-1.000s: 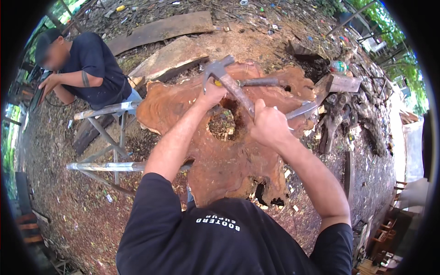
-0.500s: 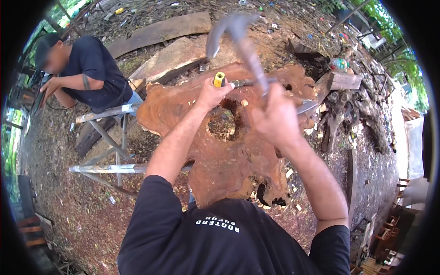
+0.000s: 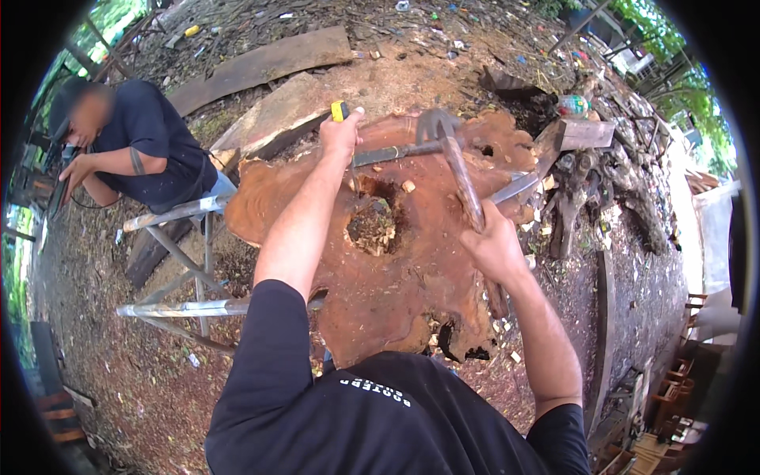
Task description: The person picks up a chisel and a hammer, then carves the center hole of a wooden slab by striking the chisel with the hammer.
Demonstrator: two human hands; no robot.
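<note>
A broad reddish-brown wood slab (image 3: 380,297) with an irregular edge is before me. At its far left part my left hand (image 3: 340,138) is closed round a chisel (image 3: 340,112) with a yellow-and-black handle, its thumb lifted. The thin shaft seems to run down toward a ragged hole (image 3: 372,226) in the slab. My right hand (image 3: 499,245) grips the wooden handle of a hammer (image 3: 461,176) with a curved metal head, which is over the far part of the slab. A dark flat bar (image 3: 396,152) lies between the hands. A silvery blade (image 3: 513,188) rests right of the hammer.
A person (image 3: 154,134) in a dark shirt holds a tool at the left. A metal-pipe trestle (image 3: 186,309) stands beside the slab. Planks (image 3: 269,67) lie beyond it. Gnarled roots (image 3: 586,190) and a wood block (image 3: 586,134) are at the right; wood chips litter the ground.
The hammer has come down from its blurred, raised swing to just over the slab. My left hand has shifted left and away with the chisel, its thumb now lifted.
</note>
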